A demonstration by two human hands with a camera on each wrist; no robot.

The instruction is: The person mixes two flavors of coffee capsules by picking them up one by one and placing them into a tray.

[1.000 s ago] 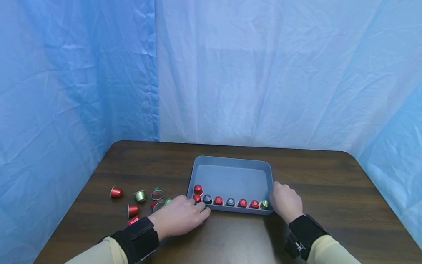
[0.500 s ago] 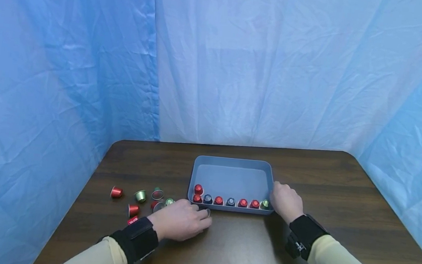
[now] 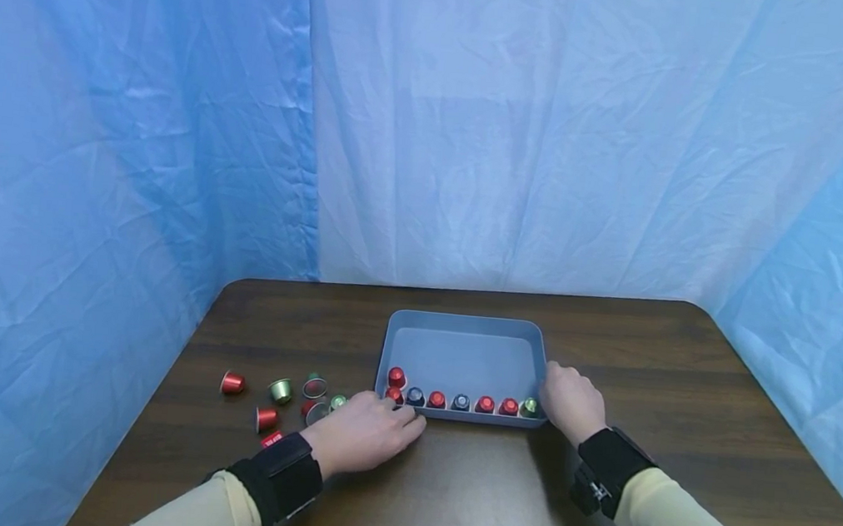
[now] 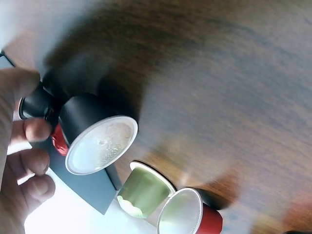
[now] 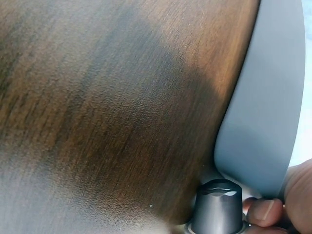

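In the head view, my left hand point(image 3: 365, 432) is at the front-left corner of a grey-blue tray point(image 3: 469, 355). Seen from the left wrist, its thumb and index finger pinch a small black coffee capsule point(image 4: 36, 103); a second black capsule point(image 4: 100, 131) with a pale foil lid lies beside the fingers. My right hand point(image 3: 573, 403) grips the tray's right side near the front corner. Close to its fingertips, a dark capsule point(image 5: 217, 207) stands upright in the right wrist view. Red, dark blue and green capsules line the tray's front wall, with another red capsule point(image 3: 396, 377) behind the leftmost one.
Loose capsules lie left of the tray, among them a red capsule point(image 3: 233, 383), a green capsule point(image 3: 280, 391) and another red capsule point(image 3: 266, 419). The brown wooden table point(image 3: 655, 350) has blue sheeting point(image 3: 515, 137) around its back and sides.
My left hand drew slightly towards me, showing a capsule rim by its fingers, then moved back up against the tray's front edge. The right hand and the tray have stayed in place.
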